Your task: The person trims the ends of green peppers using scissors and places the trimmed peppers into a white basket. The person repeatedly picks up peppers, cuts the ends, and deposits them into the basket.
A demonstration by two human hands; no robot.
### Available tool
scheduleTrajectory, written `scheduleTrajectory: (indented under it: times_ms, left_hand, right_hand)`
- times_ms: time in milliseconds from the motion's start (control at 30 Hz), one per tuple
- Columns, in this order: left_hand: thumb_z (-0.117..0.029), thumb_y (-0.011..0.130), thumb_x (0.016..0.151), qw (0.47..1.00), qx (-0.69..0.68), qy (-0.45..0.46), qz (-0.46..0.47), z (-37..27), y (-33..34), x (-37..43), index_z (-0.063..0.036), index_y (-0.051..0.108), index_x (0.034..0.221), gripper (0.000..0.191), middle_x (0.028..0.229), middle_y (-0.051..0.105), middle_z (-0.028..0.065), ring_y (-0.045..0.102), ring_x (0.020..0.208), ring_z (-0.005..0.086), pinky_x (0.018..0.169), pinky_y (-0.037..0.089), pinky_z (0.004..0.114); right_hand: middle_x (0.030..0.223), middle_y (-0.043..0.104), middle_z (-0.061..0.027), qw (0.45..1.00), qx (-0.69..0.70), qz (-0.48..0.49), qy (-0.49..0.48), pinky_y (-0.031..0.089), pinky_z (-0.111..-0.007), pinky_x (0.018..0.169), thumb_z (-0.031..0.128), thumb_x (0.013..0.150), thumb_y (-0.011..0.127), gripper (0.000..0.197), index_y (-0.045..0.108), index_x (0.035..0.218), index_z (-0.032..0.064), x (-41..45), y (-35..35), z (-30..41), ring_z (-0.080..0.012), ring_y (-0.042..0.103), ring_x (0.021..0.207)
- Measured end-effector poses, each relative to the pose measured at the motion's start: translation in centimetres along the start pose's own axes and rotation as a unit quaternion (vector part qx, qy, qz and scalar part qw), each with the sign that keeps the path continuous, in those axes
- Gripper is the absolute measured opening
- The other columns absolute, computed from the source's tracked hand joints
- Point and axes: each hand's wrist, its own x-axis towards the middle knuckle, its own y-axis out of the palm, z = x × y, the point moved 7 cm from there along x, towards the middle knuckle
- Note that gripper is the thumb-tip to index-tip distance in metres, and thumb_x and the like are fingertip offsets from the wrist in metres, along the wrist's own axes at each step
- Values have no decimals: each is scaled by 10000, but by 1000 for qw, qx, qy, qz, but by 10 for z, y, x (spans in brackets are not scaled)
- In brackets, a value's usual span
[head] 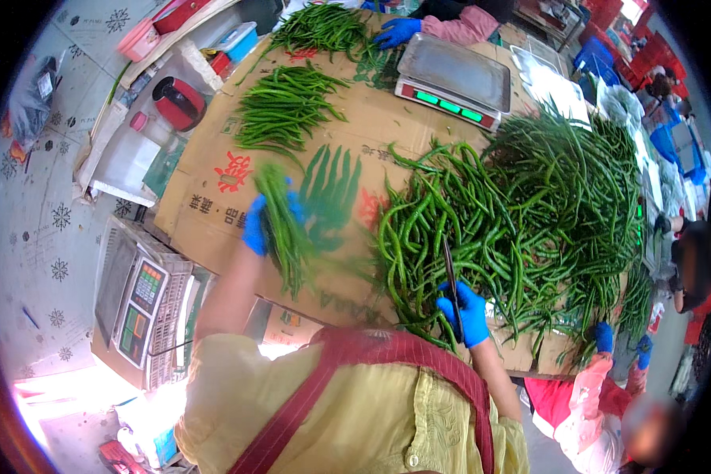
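My left hand [255, 228], in a blue glove, grips a bunch of long green chili peppers [284, 243]. It is held over the printed cardboard sheet [175, 228], and its lower end is blurred. In my blue-gloved right hand [473, 317] is a dark, narrow-bladed tool [450, 272], pointing away from me; its exact kind is hard to tell. That hand is at the near edge of a big tangled pile of green chili peppers [468, 219]. Beyond my left hand lies a bundle of peppers [290, 109], laid roughly side by side.
A digital scale with a metal pan [453, 71] stands at the far side. Near it, another person's gloved hand [398, 32] touches a further pepper heap [323, 26]. A second person's gloved hand [603, 338] is at the right corner. Another scale [133, 308] sits low left.
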Motion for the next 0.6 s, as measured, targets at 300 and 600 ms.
scheduleTrajectory:
  times_ms: [300, 600]
  left_hand:
    - [-347, 505, 918, 949, -113, 249, -160, -101, -162, 79, -65, 547, 1231, 423, 1167, 593, 107, 553, 1042, 292, 959, 427, 471]
    - [-321, 578, 859, 885, -78, 256, -380, -121, -205, 162, -69, 563, 1220, 441, 1265, 555, 122, 519, 1127, 325, 1006, 385, 499]
  right_hand:
    - [832, 663, -6, 988, 35, 20, 149, 434, -220, 541, 205, 813, 736, 396, 600, 1134, 17, -13, 27, 5, -49, 514, 604]
    - [890, 673, -40, 975, 28, -36, 216, 480, -242, 668, 188, 818, 730, 392, 597, 1143, 15, -34, 22, -15, -77, 571, 749]
